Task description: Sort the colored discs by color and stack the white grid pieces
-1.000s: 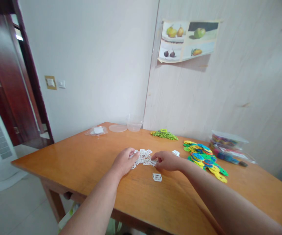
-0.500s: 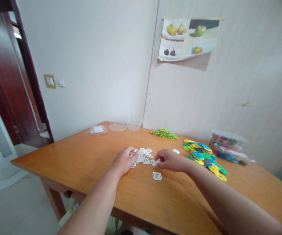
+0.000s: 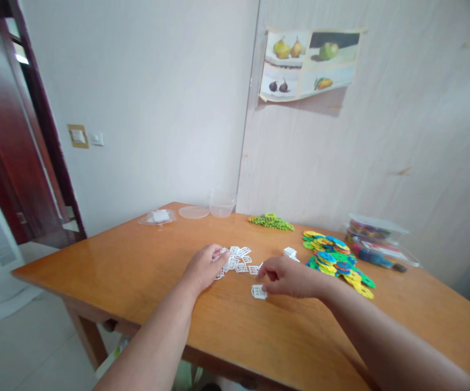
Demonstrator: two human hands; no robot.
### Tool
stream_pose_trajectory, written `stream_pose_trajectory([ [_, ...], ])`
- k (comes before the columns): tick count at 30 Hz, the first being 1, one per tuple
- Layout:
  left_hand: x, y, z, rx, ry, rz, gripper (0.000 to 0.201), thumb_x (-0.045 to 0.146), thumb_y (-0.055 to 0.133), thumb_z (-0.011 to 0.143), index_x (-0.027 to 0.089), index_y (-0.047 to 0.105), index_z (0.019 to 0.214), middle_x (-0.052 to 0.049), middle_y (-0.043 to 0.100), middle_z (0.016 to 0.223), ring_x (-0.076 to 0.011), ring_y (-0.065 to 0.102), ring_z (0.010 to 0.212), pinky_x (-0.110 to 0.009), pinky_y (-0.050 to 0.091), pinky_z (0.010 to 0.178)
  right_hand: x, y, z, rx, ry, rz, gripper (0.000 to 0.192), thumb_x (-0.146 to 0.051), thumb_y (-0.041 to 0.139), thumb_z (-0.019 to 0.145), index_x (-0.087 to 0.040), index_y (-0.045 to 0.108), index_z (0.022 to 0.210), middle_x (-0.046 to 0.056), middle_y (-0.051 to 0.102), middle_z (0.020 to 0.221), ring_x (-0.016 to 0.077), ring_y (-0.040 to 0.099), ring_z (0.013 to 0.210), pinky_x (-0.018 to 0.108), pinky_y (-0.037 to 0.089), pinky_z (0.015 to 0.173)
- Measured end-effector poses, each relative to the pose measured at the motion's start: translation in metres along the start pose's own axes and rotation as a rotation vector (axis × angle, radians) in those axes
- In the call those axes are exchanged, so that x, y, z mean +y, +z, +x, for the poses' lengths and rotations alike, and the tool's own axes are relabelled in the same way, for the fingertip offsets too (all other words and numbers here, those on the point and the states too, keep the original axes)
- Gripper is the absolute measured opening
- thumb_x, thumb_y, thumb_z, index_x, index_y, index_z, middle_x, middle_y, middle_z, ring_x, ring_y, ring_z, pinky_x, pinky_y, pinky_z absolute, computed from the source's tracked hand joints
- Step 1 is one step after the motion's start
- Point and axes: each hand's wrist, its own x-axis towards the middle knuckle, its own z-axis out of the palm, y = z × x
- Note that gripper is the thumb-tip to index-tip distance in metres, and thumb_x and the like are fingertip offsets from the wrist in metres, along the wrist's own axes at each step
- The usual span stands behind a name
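Left hand (image 3: 205, 267) curled on white tile pile (image 3: 237, 259); right hand (image 3: 287, 277) pinching lone white tile (image 3: 258, 292), 5 o'clock of pile, on desk (image 3: 137, 260).

Small white plastic lattice tiles (image 3: 238, 259) — flat, square-ish, with open window-like cutouts — are scattered in a loose, partly overlapping cluster on the orange-brown wooden table (image 3: 137, 260). One single white lattice tile (image 3: 258, 292) is lying flat, apart from the cluster, nearer the table's front edge. A small stack of white tiles (image 3: 289, 252) is set to the cluster's right.
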Motion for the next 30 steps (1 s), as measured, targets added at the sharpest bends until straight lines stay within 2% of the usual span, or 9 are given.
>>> stream_pose_trajectory([
  [3, -0.001, 0.0, 0.0, -0.002, 0.007, 0.005, 0.036, 0.052, 0.059, 0.081, 0.02, 0.067, 0.096, -0.007, 0.072, 0.093, -0.0198, 0.066, 0.092, -0.027, 0.049, 0.082, 0.008, -0.006, 0.008, 0.089, 0.13, -0.095, 0.027, -0.023, 0.058, 0.076, -0.021, 0.071, 0.099, 0.001, 0.067, 0.086, 0.0139, 0.057, 0.073, 0.022, 0.037, 0.061],
  [7, -0.002, 0.0, 0.0, -0.014, 0.017, 0.008, 0.037, 0.053, 0.057, 0.082, 0.02, 0.067, 0.096, -0.007, 0.072, 0.094, -0.019, 0.066, 0.091, -0.027, 0.049, 0.081, 0.018, -0.009, 0.02, 0.108, 0.282, -0.225, 0.033, -0.02, 0.059, 0.074, -0.02, 0.07, 0.105, 0.006, 0.071, 0.098, 0.0197, 0.062, 0.085, 0.026, 0.04, 0.068],
  [10, -0.002, 0.0, 0.0, -0.013, 0.015, 0.003, 0.037, 0.053, 0.058, 0.081, 0.02, 0.067, 0.096, -0.007, 0.072, 0.095, -0.0195, 0.066, 0.091, -0.027, 0.049, 0.082, 0.02, -0.006, 0.029, 0.097, 0.321, -0.251, 0.034, -0.023, 0.061, 0.072, -0.02, 0.07, 0.105, 0.01, 0.071, 0.101, 0.0237, 0.064, 0.09, 0.028, 0.042, 0.07],
  [14, -0.002, 0.0, 0.0, -0.015, 0.005, -0.006, 0.037, 0.052, 0.059, 0.08, 0.021, 0.067, 0.097, -0.007, 0.072, 0.095, -0.0205, 0.066, 0.093, -0.028, 0.049, 0.082, 0.016, 0.001, 0.04, 0.075, 0.384, -0.279, 0.027, -0.034, 0.063, 0.074, -0.016, 0.073, 0.092, 0.015, 0.071, 0.099, 0.0283, 0.066, 0.089, 0.031, 0.045, 0.067],
  [17, -0.001, 0.0, 0.0, -0.015, 0.005, -0.009, 0.036, 0.052, 0.059, 0.08, 0.021, 0.067, 0.097, -0.008, 0.072, 0.096, -0.0207, 0.066, 0.094, -0.028, 0.049, 0.083, 0.016, 0.006, 0.047, 0.06, 0.418, -0.285, 0.025, -0.037, 0.065, 0.073, -0.016, 0.073, 0.085, 0.016, 0.072, 0.094, 0.0275, 0.067, 0.084, 0.031, 0.046, 0.065],
  [22, 0.0, -0.001, -0.001, -0.014, 0.013, -0.005, 0.035, 0.051, 0.059, 0.081, 0.021, 0.067, 0.097, -0.008, 0.072, 0.098, -0.0205, 0.065, 0.094, -0.028, 0.049, 0.083, 0.022, 0.009, 0.057, 0.049, 0.471, -0.275, 0.028, -0.032, 0.071, 0.065, -0.015, 0.072, 0.086, 0.016, 0.072, 0.094, 0.0272, 0.068, 0.084, 0.029, 0.047, 0.062],
  [30, 0.003, -0.002, -0.002, -0.021, -0.003, 0.001, 0.035, 0.05, 0.06, 0.079, 0.02, 0.068, 0.096, -0.008, 0.072, 0.096, -0.0209, 0.065, 0.095, -0.028, 0.048, 0.083, 0.028, 0.007, 0.061, 0.033, 0.522, -0.206, 0.039, -0.038, 0.074, 0.056, -0.015, 0.071, 0.088, 0.013, 0.073, 0.09, 0.0252, 0.068, 0.077, 0.026, 0.044, 0.054],
])
